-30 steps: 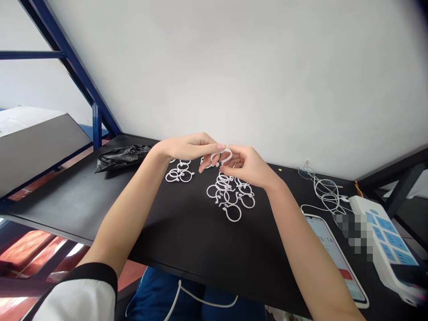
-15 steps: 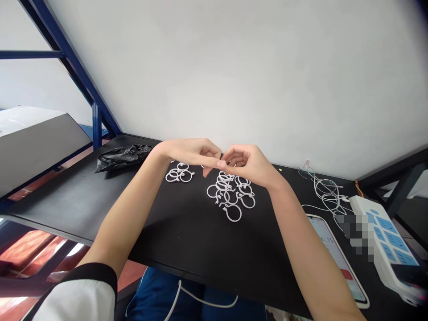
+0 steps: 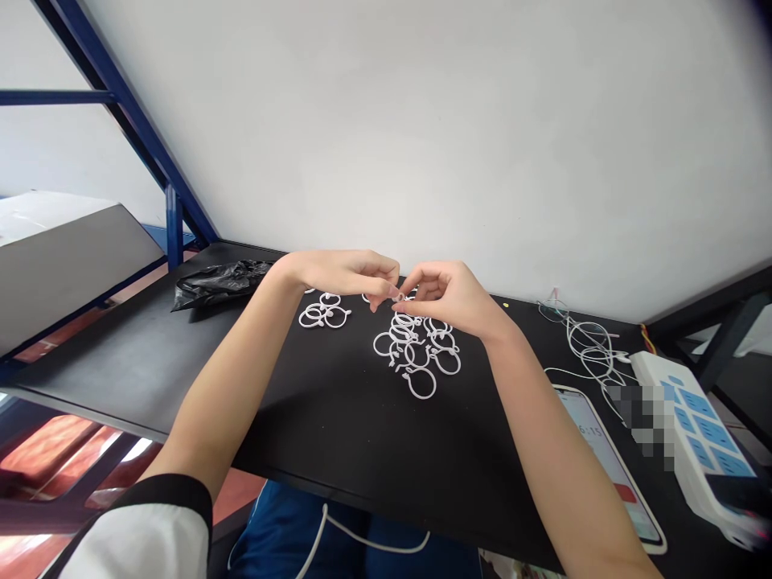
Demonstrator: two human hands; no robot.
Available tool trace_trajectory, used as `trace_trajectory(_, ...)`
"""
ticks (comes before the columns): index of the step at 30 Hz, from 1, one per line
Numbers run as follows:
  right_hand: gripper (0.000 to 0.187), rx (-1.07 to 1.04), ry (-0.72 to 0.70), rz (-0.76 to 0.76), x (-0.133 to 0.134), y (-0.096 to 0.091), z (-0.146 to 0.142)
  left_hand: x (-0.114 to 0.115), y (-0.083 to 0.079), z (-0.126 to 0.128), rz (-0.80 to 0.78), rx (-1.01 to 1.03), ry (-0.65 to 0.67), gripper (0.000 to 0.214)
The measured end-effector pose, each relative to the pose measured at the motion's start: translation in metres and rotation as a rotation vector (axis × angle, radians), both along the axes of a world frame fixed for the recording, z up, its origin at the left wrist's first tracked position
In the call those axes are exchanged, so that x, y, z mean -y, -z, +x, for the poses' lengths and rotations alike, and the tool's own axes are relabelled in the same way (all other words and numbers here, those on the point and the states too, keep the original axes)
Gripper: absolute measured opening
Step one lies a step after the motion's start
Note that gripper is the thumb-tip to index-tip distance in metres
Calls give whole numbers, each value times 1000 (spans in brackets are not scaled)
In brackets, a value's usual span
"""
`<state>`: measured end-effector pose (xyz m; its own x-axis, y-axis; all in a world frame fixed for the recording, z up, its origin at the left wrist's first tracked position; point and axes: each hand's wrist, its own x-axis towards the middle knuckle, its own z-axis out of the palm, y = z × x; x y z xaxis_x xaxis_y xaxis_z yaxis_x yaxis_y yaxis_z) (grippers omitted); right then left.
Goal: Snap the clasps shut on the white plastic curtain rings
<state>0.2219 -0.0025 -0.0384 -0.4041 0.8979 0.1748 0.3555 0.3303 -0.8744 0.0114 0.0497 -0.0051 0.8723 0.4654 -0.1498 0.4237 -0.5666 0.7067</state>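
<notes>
My left hand and my right hand meet fingertip to fingertip above the black table. Pinched between them is a small white ring, mostly covered by my fingers. Under my right hand lies a pile of white plastic rings with little clip ends. A smaller group of the same rings rests to the left, below my left wrist. Parts of further rings behind my hands are hidden.
A crumpled black plastic bag sits at the left back. On the right are a phone, a tangled white cable and a white power strip. A white wall closes off the table's back edge.
My fingertips have drawn slightly apart, and a bit of the white ring now shows between them. My left thumb has pulled back to the left. The piles stay as they were.
</notes>
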Motion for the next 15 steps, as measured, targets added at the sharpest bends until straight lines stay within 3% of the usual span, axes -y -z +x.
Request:
trace_trajectory(6,22,-55,-43,-31,1,-4,4,1,0,-2,-63,89,-4,19)
trace_trajectory(15,23,-288,4,-54,0,-8,6,21,-9,2,10,267,-51,11)
